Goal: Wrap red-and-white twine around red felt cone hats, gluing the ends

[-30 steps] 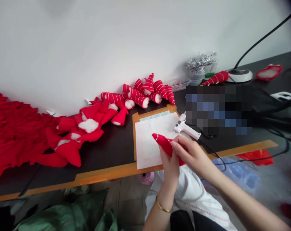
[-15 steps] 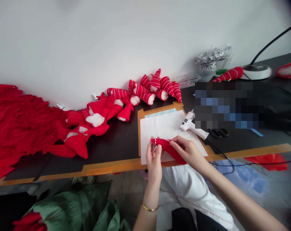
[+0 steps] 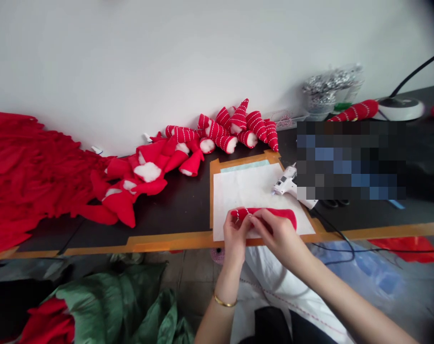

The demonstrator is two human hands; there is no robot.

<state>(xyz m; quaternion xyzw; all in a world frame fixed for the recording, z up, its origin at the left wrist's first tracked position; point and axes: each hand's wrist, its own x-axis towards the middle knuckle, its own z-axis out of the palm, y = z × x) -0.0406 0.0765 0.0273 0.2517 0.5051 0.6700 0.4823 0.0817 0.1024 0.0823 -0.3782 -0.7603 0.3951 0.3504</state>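
Above a white sheet of paper (image 3: 244,186), my left hand (image 3: 234,241) is closed round the narrow end of a stuffed red felt cone (image 3: 287,217). The cone lies sideways, its wide end to the right. A twisted red-and-white cord (image 3: 248,211) circles it near the tip in spaced turns. My right hand (image 3: 279,234) is pinched on the cord at the cone's near side, close to the left thumb; the fingers partly hide the grip. A similar cord trails over the white cloth on my lap. A white glue gun (image 3: 287,184) lies right of the paper.
Cord-wrapped red cones (image 3: 220,136) lie against the wall, beside plain stuffed ones (image 3: 148,172). Red felt pieces (image 3: 34,177) are heaped at the left. Scissors (image 3: 333,203), a power cable and a lamp base (image 3: 401,109) are on the right. Orange tape (image 3: 159,242) lines the table edge.
The cone has swung from slanting down to the right to nearly level. My right hand has come closer to my left hand, and another turn of cord shows. The view has shifted slightly left.
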